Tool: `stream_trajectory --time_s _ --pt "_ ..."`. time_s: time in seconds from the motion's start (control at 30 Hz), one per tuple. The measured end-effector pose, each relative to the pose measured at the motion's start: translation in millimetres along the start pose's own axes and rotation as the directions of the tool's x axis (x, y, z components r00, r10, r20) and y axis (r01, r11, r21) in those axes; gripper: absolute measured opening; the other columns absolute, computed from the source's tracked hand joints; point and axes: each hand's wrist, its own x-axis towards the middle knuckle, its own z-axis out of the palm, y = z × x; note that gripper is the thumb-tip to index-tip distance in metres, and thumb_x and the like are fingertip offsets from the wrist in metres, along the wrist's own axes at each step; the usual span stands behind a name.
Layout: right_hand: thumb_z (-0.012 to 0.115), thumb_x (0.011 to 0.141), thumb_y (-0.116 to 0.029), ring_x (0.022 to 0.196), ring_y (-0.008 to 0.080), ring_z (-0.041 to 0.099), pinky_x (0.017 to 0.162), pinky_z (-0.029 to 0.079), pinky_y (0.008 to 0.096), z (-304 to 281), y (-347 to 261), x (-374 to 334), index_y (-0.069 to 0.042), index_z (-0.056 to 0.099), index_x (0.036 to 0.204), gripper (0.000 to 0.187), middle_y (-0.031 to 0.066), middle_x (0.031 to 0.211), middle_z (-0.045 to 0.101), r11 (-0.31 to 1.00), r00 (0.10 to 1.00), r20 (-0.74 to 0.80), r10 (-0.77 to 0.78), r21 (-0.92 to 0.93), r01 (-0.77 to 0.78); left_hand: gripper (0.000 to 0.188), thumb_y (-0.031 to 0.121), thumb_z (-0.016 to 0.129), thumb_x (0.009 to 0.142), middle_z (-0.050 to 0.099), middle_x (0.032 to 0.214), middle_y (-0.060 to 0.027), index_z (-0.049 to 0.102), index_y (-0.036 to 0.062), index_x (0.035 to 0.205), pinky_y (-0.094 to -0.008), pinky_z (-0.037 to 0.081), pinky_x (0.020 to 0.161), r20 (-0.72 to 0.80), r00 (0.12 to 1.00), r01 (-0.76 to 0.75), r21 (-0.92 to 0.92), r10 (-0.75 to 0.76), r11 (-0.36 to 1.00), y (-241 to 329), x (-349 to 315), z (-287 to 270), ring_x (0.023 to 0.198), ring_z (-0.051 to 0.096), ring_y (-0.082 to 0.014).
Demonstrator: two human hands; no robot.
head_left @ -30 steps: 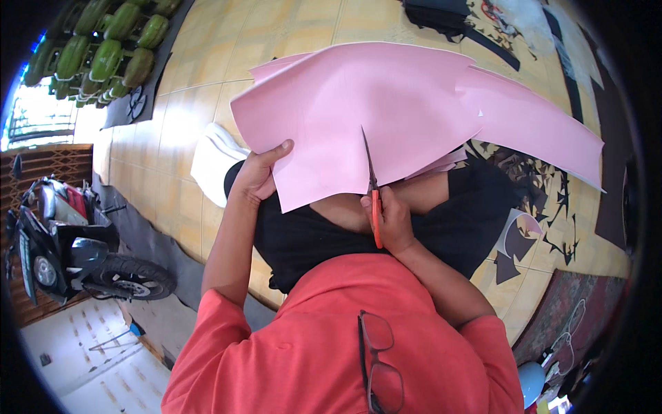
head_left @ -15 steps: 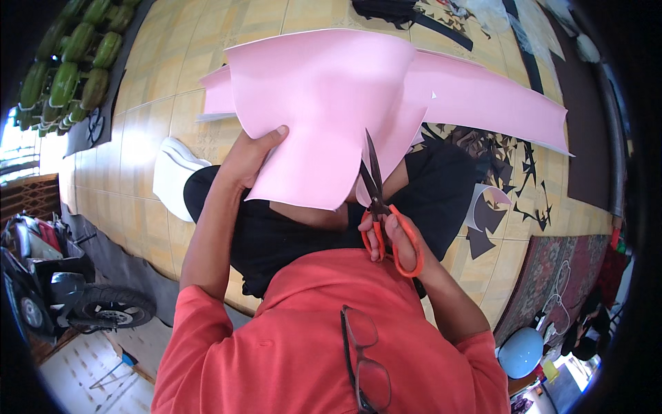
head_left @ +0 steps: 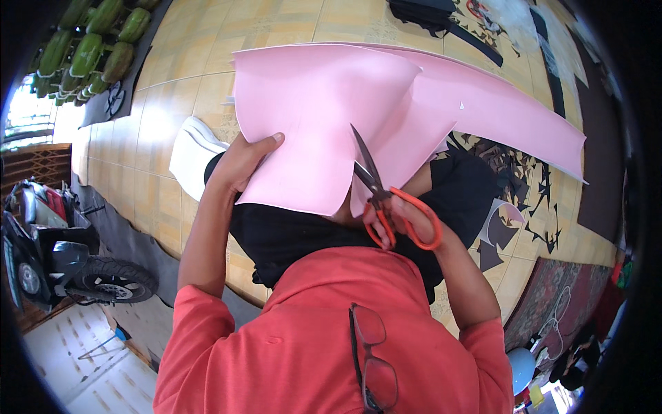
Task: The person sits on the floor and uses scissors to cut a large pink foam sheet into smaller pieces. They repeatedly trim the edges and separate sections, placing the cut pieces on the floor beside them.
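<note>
A large pink sheet (head_left: 296, 117) spreads above my lap, bent and partly slit from its near edge. My left hand (head_left: 249, 160) pinches its left side, thumb on top and the other fingers underneath. In my right hand (head_left: 394, 219) are scissors (head_left: 373, 181) with orange handles and dark blades. The blades are parted, one over the sheet and the other passing beneath it at the cut. Beyond the cut, more pink material (head_left: 496, 110) stretches to the right across the floor.
Dark offcuts (head_left: 534, 186) and a curled pale strip (head_left: 498, 219) lie on the tiled floor to the right. White pieces (head_left: 194, 155) rest at my left. A motorcycle (head_left: 76, 269) stands at the lower left, green cylinders (head_left: 84, 52) at the upper left, a patterned rug (head_left: 555, 297) at the lower right.
The scissors have cut further into the pink sheet and opened wider. The flap right of the cut now spreads apart to the right. My view has shifted slightly.
</note>
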Motion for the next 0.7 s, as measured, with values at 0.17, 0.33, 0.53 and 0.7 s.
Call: stream_trajectory --time_s 0.17,0.33,0.53,0.7 --pt "0.036 0.102 -0.042 0.062 0.0127 0.052 0.057 0.043 0.0258 20 39 34 0.0 0.053 0.104 0.046 0.0047 0.077 0.053 0.971 0.95 -0.236 -0.207 -0.17 0.169 0.063 0.013 0.066 0.085 0.056 0.12 -0.0226 0.036 -0.0111 0.135 -0.0345 0.052 0.087 -0.015 1.0 -0.022 -0.09 0.021 0.996 -4 -8 3 0.104 0.06 -0.0263" --pt "0.036 0.101 -0.042 0.056 0.0118 0.05 0.053 0.042 0.026 28 51 44 -0.001 0.051 0.086 0.046 0.0043 0.065 0.05 0.914 0.895 -0.291 -0.338 -0.327 0.239 0.064 0.011 0.066 0.085 0.055 0.122 -0.0221 0.034 -0.0111 0.136 -0.0348 0.052 0.087 -0.051 0.998 0.044 -0.058 -0.047 0.997 -5 -16 3 0.105 0.06 -0.0258" --pt "0.04 0.1 -0.036 0.047 0.0104 0.048 0.045 0.04 0.0245 41 26 32 -0.003 0.047 0.076 0.042 0.0028 0.059 0.049 0.901 0.885 -0.372 -0.281 -0.421 0.109 0.064 0.013 0.065 0.086 0.055 0.122 -0.0222 0.034 -0.0109 0.136 -0.0345 0.051 0.089 -0.019 0.998 0.055 -0.119 -0.057 0.991 -13 -18 3 0.105 0.059 -0.0255" --pt "0.042 0.1 -0.034 0.044 0.0096 0.046 0.043 0.039 0.0247 39 29 44 -0.003 0.049 0.078 0.038 0.0016 0.057 0.048 0.826 0.827 -0.36 -0.432 -0.527 0.202 0.064 0.014 0.066 0.086 0.055 0.121 -0.0214 0.035 -0.0105 0.136 -0.0337 0.05 0.09 -0.032 0.999 0.02 -0.092 -0.023 0.996 -17 -26 5 0.105 0.059 -0.0248"
